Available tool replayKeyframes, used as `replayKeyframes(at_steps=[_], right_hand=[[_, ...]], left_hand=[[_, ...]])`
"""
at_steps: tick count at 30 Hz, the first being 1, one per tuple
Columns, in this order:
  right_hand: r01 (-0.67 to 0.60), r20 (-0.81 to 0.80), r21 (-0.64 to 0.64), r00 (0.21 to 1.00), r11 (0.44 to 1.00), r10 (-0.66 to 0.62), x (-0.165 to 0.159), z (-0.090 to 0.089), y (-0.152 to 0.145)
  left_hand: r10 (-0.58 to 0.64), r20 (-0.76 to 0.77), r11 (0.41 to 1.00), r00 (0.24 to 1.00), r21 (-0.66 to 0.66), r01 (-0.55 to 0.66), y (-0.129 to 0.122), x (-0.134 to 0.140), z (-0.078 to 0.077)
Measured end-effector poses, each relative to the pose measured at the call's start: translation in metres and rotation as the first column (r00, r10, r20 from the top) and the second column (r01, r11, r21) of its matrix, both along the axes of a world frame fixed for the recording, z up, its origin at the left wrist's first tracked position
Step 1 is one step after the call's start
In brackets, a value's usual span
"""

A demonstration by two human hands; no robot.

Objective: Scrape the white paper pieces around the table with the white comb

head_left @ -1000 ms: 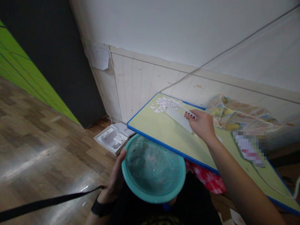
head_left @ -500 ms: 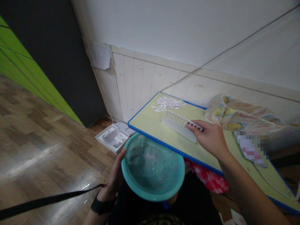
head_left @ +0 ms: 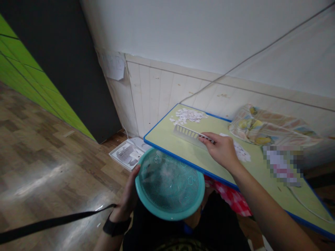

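My left hand (head_left: 131, 191) grips the left rim of a teal plastic colander (head_left: 170, 213), held over my lap beside the table edge. Its slotted bowl has whitish bits or glare near the bottom that I cannot make out. In my right hand (head_left: 222, 148) is a white plastic strip with a row of slots (head_left: 186, 134), held above the yellow table (head_left: 162, 135). White paper scraps (head_left: 191, 115) lie heaped at the table's far left corner, beyond the strip. A second pile of paper scraps (head_left: 243, 152) shows to the right of my right hand, partly hidden by it.
A patterned cloth (head_left: 272, 129) lies along the wall side of the table. A blurred-out item (head_left: 282, 165) with a cord lies to the right. On the floor left of the table sits an open white box (head_left: 128, 153). Red checked fabric (head_left: 232, 200) hangs below the table edge.
My right hand has moved left with the slotted strip, closer to the far scraps. The second pile behind the hand has come into view. My left hand stays on the colander.
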State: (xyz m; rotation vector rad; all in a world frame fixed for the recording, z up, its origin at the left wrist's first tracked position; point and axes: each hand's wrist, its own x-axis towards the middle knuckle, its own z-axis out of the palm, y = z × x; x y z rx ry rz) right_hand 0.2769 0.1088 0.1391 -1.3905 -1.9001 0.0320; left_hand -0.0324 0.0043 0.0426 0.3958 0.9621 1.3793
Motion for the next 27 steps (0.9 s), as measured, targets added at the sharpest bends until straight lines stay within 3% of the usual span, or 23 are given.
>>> replayKeyframes(at_steps=[3,7,12,17,24,27], right_hand=[[-0.043,-0.002,-0.026,0.999,0.999,0.043,0.000,-0.001,-0.003],[-0.083,-0.037,-0.027,0.996,0.996,0.082,0.014,-0.002,-0.029],[-0.015,-0.054,0.031,0.998,0.999,0.016,0.029,-0.003,-0.044],[-0.050,-0.034,0.030,0.998,0.998,0.051,0.023,-0.003,-0.045],[-0.106,0.031,0.029,0.994,0.994,0.105,0.017,0.005,-0.083],[-0.066,0.025,0.086,0.998,0.994,0.064,0.018,0.003,-0.074]], left_hand=[[0.011,0.006,1.000,1.000,0.012,-0.011,0.000,0.000,-0.003],[0.025,0.018,0.999,1.000,0.038,-0.025,-0.001,0.001,-0.006],[0.021,0.042,1.000,0.999,0.022,-0.022,-0.003,0.003,-0.005],[0.026,0.076,1.000,0.997,0.011,-0.027,-0.002,0.005,-0.004],[0.014,0.085,1.000,0.996,0.025,-0.016,-0.003,0.007,-0.004],[0.008,0.093,0.999,0.996,0.047,-0.012,-0.003,0.008,-0.003]])
